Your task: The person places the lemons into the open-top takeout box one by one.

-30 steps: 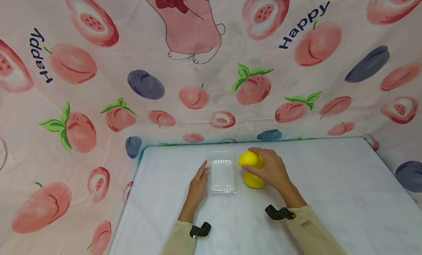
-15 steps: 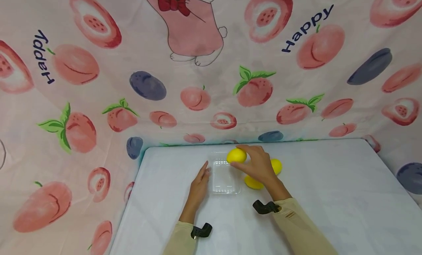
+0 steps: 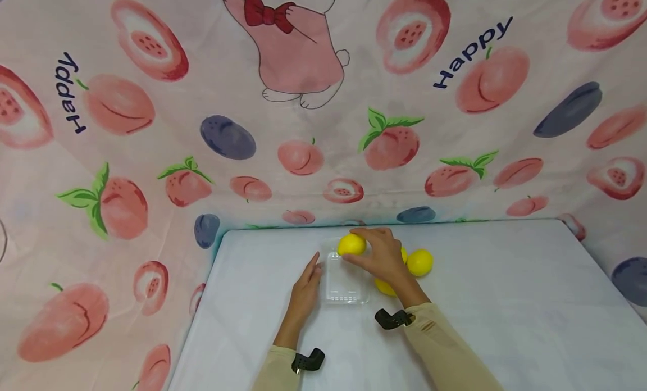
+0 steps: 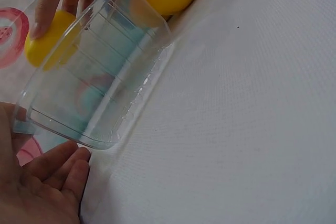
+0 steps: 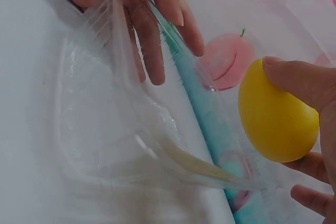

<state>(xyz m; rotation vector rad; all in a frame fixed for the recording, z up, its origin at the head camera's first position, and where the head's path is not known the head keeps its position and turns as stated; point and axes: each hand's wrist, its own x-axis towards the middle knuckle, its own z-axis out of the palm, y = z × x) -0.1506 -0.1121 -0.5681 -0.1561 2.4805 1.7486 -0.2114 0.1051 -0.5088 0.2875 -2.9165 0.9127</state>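
My right hand [image 3: 382, 256] pinches a yellow lemon [image 3: 351, 245] between thumb and fingers. It holds the fruit over the far end of a clear plastic container [image 3: 347, 299]. In the right wrist view that lemon [image 5: 275, 114] shows as a smooth oval, the thumb on its upper side. Alongside the container's left wall lies my left hand [image 3: 305, 290], its fingers fairly straight and right at the wall. The left wrist view has this hand [image 4: 42, 182] by one corner of the tray. More lemons [image 3: 420, 262] rest right of the container, some partly hidden behind my right hand.
A white cloth [image 3: 505, 307] covers the table. Behind and to the left hangs a pink fruit-print curtain [image 3: 303, 121], meeting the table's back edge. Dark wrist mounts [image 3: 308, 360] sit on both forearms.
My right hand has carried the lemon leftward, from beside the other lemons to over the container. Lemons it had covered now show. The left hand stays by the container.
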